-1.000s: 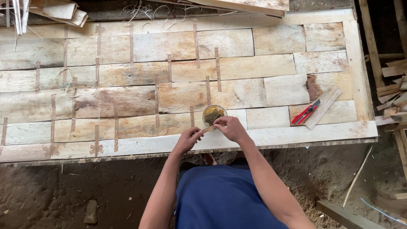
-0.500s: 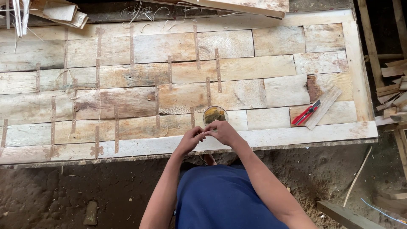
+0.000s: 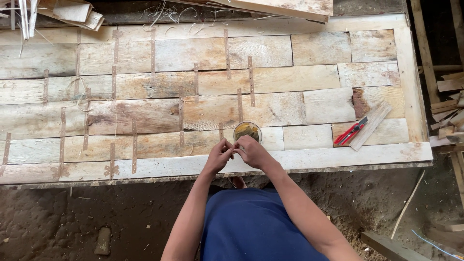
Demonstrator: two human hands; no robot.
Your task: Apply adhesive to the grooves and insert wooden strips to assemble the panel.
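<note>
Both your hands have drawn together, left hand [image 3: 218, 155] and right hand [image 3: 251, 152] pinching fingertips just below the small round glass cup of yellow-brown glue [image 3: 247, 131], right nearer.

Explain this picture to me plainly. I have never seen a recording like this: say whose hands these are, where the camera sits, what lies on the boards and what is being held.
There is no machine here. A person works with two bare hands, and the one camera sits on their head looking down, so you see their own arms and blue clothing from above.

Before them lies a big wooden panel made of pale veneer pieces, joined by many short brown tape strips. Near the panel's front edge stands a small round container with yellowish contents.

The left hand and the right hand meet just in front of that container, fingertips pinched together. Whatever they hold is too small to make out.

To the right lie a red utility knife and a flat wooden stick. Wood offcuts sit beyond the panel's right edge, above a dirt floor.
</note>
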